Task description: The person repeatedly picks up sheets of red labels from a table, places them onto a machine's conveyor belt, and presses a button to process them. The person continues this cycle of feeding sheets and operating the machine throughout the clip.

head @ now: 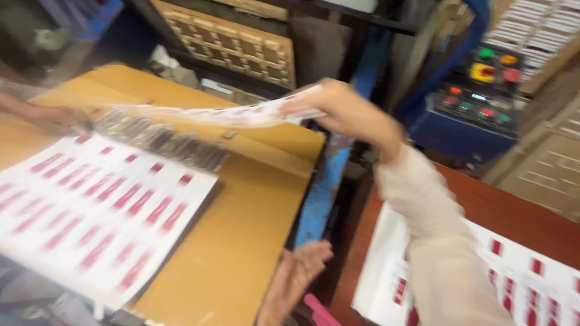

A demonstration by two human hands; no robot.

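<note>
A co-worker's hand (51, 118) holds the far-left end of a printed sheet (199, 115) lifted above the stack (90, 211) on the yellow tabletop (241, 241). The sheet looks light, floppy and easily creased, best held by its edges. The left hand (302, 265) hangs low, holding nothing. The right hand (338, 105) pinches the sheet's right edge.
</note>
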